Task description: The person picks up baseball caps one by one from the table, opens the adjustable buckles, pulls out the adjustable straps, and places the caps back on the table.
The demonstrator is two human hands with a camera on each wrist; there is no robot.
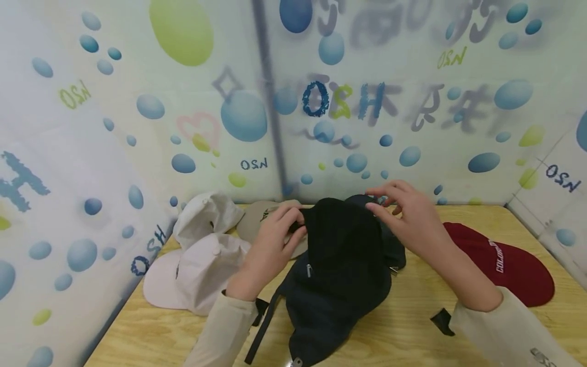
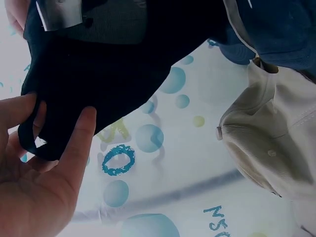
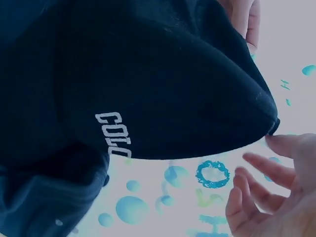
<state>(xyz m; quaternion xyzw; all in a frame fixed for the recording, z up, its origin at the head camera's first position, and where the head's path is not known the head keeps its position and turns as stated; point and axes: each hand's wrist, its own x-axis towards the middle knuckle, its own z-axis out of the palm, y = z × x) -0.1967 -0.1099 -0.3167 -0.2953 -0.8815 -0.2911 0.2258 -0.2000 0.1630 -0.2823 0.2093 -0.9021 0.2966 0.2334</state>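
A black cap (image 1: 341,239) is raised between my hands, its inside facing the head camera. My left hand (image 1: 277,234) pinches its left edge; in the left wrist view, the fingers (image 2: 74,148) grip a narrow band of dark cloth below a metal buckle (image 2: 59,12). At the cap's upper right is my right hand (image 1: 408,214). Its thumb (image 3: 284,145) touches the cap's tip in the right wrist view, the other fingers spread loosely away. White letters (image 3: 116,136) show on that dark cloth. A dark navy cap (image 1: 316,311) with a loose strap (image 1: 266,323) lies below.
White cap (image 1: 202,216), pale pink cap (image 1: 206,275) and beige cap (image 1: 254,216) sit at the left on the wooden table (image 1: 151,336). Another navy cap (image 1: 395,250) is behind the black one. A dark red cap (image 1: 504,265) lies right. A printed curtain (image 1: 206,168) stands behind.
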